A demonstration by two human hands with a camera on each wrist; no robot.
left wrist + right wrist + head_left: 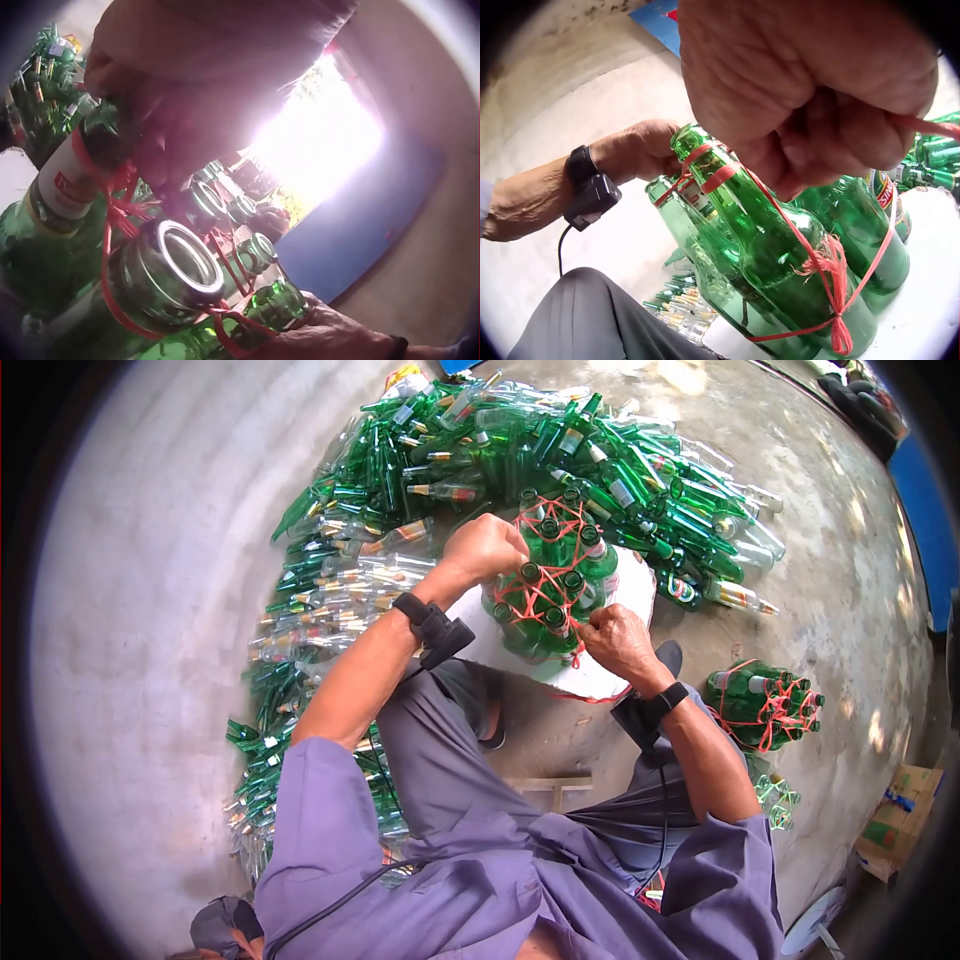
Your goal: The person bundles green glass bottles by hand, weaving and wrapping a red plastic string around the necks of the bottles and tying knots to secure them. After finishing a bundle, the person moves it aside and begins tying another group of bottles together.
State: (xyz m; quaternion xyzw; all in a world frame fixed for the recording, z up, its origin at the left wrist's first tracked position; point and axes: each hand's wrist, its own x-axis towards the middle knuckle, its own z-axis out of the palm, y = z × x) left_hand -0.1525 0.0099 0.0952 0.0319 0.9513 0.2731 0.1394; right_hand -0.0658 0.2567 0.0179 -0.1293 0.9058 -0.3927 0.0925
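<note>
A cluster of green bottles (545, 585), laced at the necks with red string (533, 582), stands upright on a white board (478, 640). My left hand (485, 548) is curled at the far-left necks; in the left wrist view the hand (195, 82) hides what its fingertips hold. On the near right side, my right hand (618, 643) has its fingers curled round the red string; in the right wrist view string comes out of the fist (810, 90). Knotted string (840, 322) hangs on the side of the bottles.
A large heap of green and clear bottles (390, 470) curves behind and to the left. Another tied bundle (765, 705) stands on the floor at the right. A cardboard box (900, 815) lies farther right. A person's dark cap (225, 925) shows at lower left.
</note>
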